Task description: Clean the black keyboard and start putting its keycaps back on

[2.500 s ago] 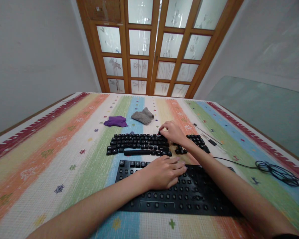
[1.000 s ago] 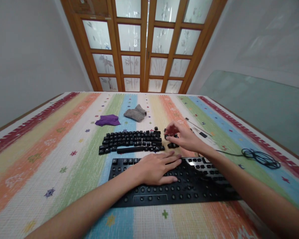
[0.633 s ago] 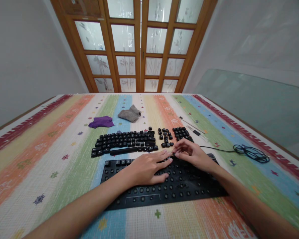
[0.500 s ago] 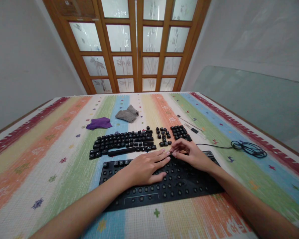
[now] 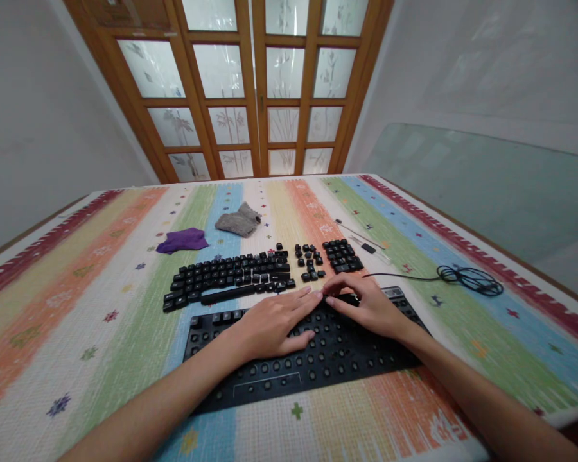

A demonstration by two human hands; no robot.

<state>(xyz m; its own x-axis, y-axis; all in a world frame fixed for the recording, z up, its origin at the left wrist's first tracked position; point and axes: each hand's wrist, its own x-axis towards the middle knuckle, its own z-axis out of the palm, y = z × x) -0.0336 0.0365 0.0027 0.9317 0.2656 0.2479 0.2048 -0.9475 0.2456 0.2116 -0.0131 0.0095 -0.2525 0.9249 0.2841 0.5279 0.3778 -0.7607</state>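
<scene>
A black keyboard point(image 5: 337, 350) lies at a slight slant before me, most of its key posts bare. A few keycaps point(image 5: 216, 317) sit along its upper left edge. My left hand point(image 5: 277, 322) rests flat over the middle of the keyboard, fingers stretched to its top edge. Beside those fingertips, my right hand point(image 5: 363, 305) pinches a small black keycap at the top row, mostly hidden by the fingers. Behind the keyboard lie removed keycaps point(image 5: 234, 273) in rows, with a long space bar point(image 5: 228, 294), a smaller group point(image 5: 310, 260) and a number block point(image 5: 341, 255).
A coiled black cable point(image 5: 469, 280) lies to the right. Farther back are a purple cloth point(image 5: 183, 240), a grey cloth point(image 5: 239, 222), a thin rod point(image 5: 361, 233) and a small black piece point(image 5: 367, 248). A striped cloth point(image 5: 130, 308) covers the table.
The whole view has shifted slightly, so things appear a little farther left. Both hands keep nearly the same place on the keyboard; my right fingertips remain pinched at the top row.
</scene>
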